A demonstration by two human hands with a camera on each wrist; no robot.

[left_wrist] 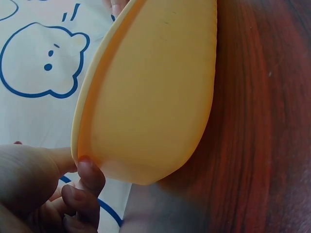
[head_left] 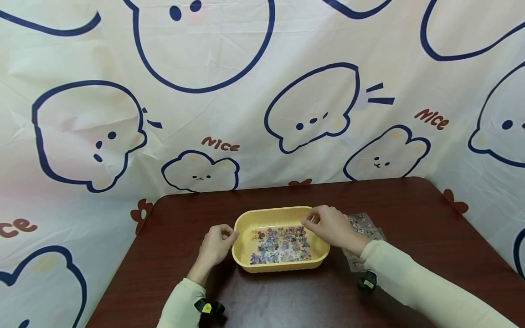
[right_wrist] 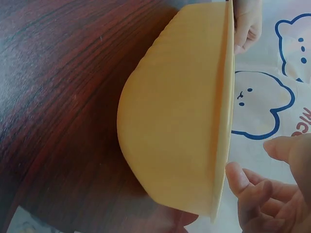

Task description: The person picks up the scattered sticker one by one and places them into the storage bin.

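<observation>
A yellow plastic basin (head_left: 280,269) stands on the table with many small colourful pieces (head_left: 283,246) spread over its bottom; their exact kind is too small to tell. My left hand (head_left: 216,246) pinches the rim at the basin's left end, and the left wrist view shows that hand (left_wrist: 63,194) with thumb and forefinger on either side of the edge. Over the right end is my right hand (head_left: 330,224). In the right wrist view this hand (right_wrist: 272,189) has its thumb and bent fingers apart, a fingertip close to the rim, and nothing visible between them.
Clear plastic bags (head_left: 362,228) with small pieces lie right of the basin, partly under the right forearm. The dark brown wooden table (head_left: 279,300) backs onto a white cloth (head_left: 254,114) printed with blue cartoon outlines. Each wrist wears a small black camera.
</observation>
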